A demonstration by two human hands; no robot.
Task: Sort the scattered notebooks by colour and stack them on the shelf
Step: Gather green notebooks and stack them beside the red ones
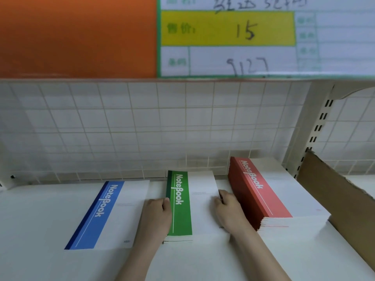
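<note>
White shelf [40, 220] bears three "NoteBook" piles: blue notebook [105, 216], green stack [182, 207], tall red stack [263, 191]. We see the left hand [157, 214] and right hand [229, 211] with fingers clamped on the green stack's sides. Price card [227, 29] reads "15".

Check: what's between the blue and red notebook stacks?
Head view: the green notebook stack, with the left hand and right hand on its sides.
</note>
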